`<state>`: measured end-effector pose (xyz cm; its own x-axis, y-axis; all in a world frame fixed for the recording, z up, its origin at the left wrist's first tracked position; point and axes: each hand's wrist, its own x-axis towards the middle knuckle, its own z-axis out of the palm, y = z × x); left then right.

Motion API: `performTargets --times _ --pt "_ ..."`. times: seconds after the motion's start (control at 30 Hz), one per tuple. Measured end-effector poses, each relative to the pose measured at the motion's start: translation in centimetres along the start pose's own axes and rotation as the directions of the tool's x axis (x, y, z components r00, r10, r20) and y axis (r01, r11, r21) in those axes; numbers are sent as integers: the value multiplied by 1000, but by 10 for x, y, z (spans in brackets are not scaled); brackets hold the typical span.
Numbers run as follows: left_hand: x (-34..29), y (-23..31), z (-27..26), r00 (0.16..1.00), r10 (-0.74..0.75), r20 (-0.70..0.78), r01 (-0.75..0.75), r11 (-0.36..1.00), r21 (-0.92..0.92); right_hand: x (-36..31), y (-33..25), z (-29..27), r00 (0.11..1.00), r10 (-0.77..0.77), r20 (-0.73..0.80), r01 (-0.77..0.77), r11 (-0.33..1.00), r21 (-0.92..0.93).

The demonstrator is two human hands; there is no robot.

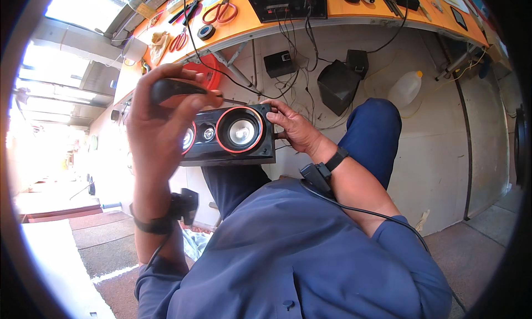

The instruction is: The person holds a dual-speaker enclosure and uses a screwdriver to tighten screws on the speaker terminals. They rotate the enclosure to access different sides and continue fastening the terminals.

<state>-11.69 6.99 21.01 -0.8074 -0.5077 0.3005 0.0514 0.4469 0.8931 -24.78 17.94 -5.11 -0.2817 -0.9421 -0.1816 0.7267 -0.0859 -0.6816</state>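
Observation:
A black speaker box (208, 147) with orange-ringed round drivers rests across my lap, its front turned up toward me. My right hand (296, 126) grips the box's right end, thumb on the front and fingers along the edge. In my raised left hand (157, 111) is a screwdriver (176, 90) with a black and orange handle. Its thin shaft points right, along the box's top edge; where the tip ends is hard to make out. My left hand and forearm cover the left part of the speaker box.
Beyond my knees stands an orange workbench (244, 31) bearing red-handled scissors (220, 12), a tape roll (206, 32) and a black wired panel (282, 6). Cables hang from it to the floor. Below are black boxes (339, 86), a white jug (405, 89) and a red basin (208, 70).

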Motion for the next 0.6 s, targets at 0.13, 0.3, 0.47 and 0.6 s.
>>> performTargets --times 0.13,0.3,0.47,0.6 --pt "-2 -9 23 997 69 -18 -66 987 149 -1 -2 1 1000 -19 6 19 1000 5" --pt "-3 -15 27 998 69 -2 -66 971 230 -2 -2 2 1000 -30 -1 30 999 10" --pt "-2 -25 32 997 73 -38 -63 972 225 0 -3 -1 999 -13 40 14 1000 -27" --pt "1 -31 32 996 89 -17 -82 970 229 -1 -3 1 999 -33 25 33 999 -9"
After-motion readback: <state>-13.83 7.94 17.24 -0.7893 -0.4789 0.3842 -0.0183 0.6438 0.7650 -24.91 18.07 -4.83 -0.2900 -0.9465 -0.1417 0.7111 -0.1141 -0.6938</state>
